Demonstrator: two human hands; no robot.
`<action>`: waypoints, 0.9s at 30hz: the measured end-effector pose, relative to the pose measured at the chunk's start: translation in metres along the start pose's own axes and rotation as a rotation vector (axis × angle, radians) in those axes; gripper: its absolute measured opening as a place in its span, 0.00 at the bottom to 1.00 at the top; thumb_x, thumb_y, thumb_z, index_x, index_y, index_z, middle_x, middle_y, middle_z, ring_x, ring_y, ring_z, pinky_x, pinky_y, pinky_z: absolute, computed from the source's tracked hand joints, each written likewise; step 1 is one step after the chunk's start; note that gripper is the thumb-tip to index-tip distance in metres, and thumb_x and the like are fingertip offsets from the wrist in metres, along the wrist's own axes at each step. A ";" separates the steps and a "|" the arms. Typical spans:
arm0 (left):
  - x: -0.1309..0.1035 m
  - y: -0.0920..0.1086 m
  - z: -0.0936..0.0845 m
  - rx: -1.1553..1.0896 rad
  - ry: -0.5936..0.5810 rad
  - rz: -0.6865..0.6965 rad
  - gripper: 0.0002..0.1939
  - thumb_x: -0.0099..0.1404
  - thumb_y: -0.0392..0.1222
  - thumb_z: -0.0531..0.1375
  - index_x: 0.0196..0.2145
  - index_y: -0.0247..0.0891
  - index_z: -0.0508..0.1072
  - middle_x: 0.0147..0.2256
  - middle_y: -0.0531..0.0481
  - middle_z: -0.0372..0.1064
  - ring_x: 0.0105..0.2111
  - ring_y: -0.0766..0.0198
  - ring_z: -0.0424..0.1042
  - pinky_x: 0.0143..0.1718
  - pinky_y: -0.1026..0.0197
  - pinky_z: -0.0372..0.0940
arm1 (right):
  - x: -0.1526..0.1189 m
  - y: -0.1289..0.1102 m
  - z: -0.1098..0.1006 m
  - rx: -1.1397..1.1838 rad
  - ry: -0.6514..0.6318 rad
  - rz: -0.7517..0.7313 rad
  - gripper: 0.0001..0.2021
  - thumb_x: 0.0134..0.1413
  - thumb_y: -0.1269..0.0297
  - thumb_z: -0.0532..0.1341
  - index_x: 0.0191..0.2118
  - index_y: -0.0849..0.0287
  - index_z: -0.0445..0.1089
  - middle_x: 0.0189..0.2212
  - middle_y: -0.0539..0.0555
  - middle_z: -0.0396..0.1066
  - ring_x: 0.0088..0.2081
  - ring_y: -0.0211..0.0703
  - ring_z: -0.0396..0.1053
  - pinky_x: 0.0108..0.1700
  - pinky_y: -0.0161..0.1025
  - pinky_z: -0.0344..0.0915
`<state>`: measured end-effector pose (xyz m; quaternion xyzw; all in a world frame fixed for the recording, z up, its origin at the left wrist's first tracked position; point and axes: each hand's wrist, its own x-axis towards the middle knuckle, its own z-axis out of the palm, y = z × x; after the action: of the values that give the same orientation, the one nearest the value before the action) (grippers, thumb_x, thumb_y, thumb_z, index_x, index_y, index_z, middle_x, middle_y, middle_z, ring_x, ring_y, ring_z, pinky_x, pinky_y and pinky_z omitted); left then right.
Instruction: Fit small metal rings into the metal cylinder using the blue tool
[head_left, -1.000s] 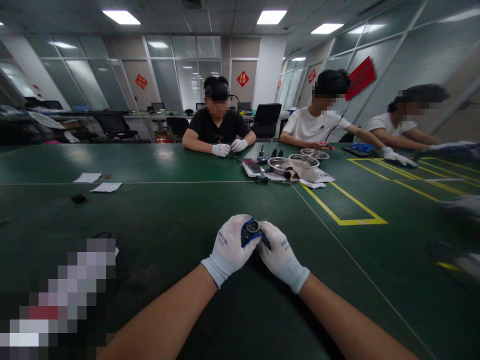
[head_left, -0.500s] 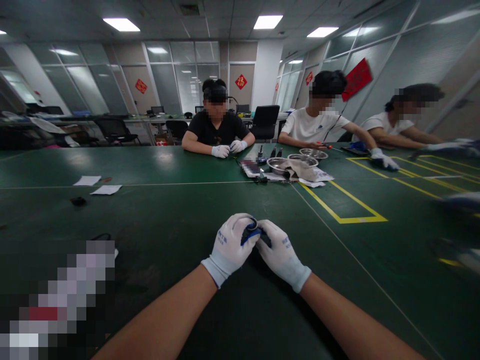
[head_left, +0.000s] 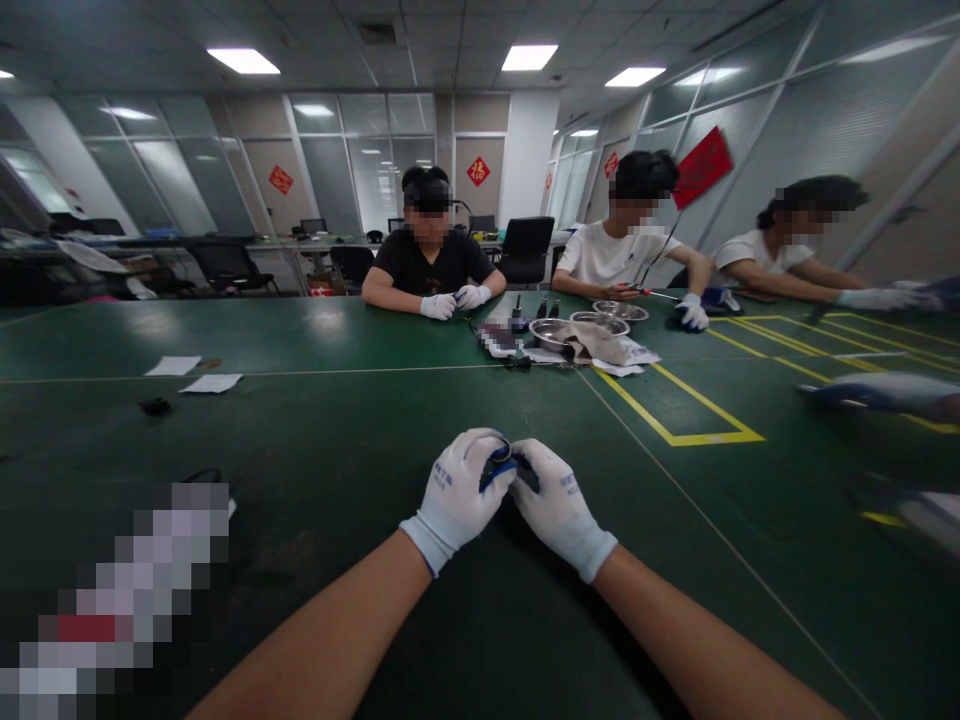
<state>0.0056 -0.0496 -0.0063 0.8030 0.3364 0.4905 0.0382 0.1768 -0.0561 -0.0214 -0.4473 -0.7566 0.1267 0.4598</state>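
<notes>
Holding one small dark round part (head_left: 500,454) between my two gloved hands, just above the near middle of the green table (head_left: 337,520). My left hand (head_left: 463,487) is curled around it, fingers over the far side and thumb on the near side. My right hand (head_left: 559,502) is bent inward, fingertips at the part's right edge; cannot tell whether they pinch it or only rest there, as the contact is hidden.

Left of me, near: one pixelated item (head_left: 127,600), unidentifiable. Beyond it, left: one small black object (head_left: 155,407) and two white sheets (head_left: 212,383), lying apart.

Far, right of centre: three metal bowls (head_left: 621,309) grouped together; one grey cloth (head_left: 596,344) draped at the near two. Three dark upright objects (head_left: 517,310) stand beside the bowls, on their left. Nearer and to the right, one yellow taped outline (head_left: 712,440) marks the surface.

Far side: three co-workers seated. One in black (head_left: 433,262), both hands gloved; two in white (head_left: 616,250), the left one of these with a red-handled tool (head_left: 639,289). At the right edge, two further gloved hands (head_left: 892,390), blurred.
</notes>
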 end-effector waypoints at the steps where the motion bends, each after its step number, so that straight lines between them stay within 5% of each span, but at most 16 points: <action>1: 0.000 0.000 0.000 -0.003 -0.002 -0.009 0.07 0.70 0.41 0.61 0.45 0.40 0.71 0.45 0.42 0.75 0.46 0.54 0.76 0.48 0.50 0.74 | 0.000 0.000 0.000 0.005 -0.004 -0.017 0.06 0.60 0.71 0.60 0.41 0.56 0.72 0.37 0.55 0.76 0.39 0.49 0.75 0.44 0.46 0.73; 9: 0.000 0.000 0.000 -0.012 -0.013 -0.037 0.08 0.69 0.41 0.61 0.45 0.40 0.71 0.45 0.42 0.75 0.46 0.54 0.76 0.49 0.50 0.74 | 0.000 0.001 0.002 0.019 -0.008 -0.075 0.09 0.60 0.72 0.58 0.42 0.55 0.73 0.39 0.57 0.78 0.41 0.50 0.76 0.45 0.48 0.74; 27: 0.000 0.000 -0.001 -0.003 -0.021 -0.029 0.08 0.70 0.42 0.60 0.45 0.41 0.71 0.45 0.43 0.75 0.45 0.54 0.76 0.48 0.50 0.74 | 0.001 -0.002 -0.003 -0.006 0.017 0.064 0.06 0.53 0.73 0.62 0.36 0.55 0.71 0.33 0.53 0.76 0.35 0.47 0.74 0.38 0.43 0.71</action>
<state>0.0049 -0.0499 -0.0063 0.8030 0.3470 0.4820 0.0500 0.1777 -0.0571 -0.0181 -0.4737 -0.7383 0.1355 0.4606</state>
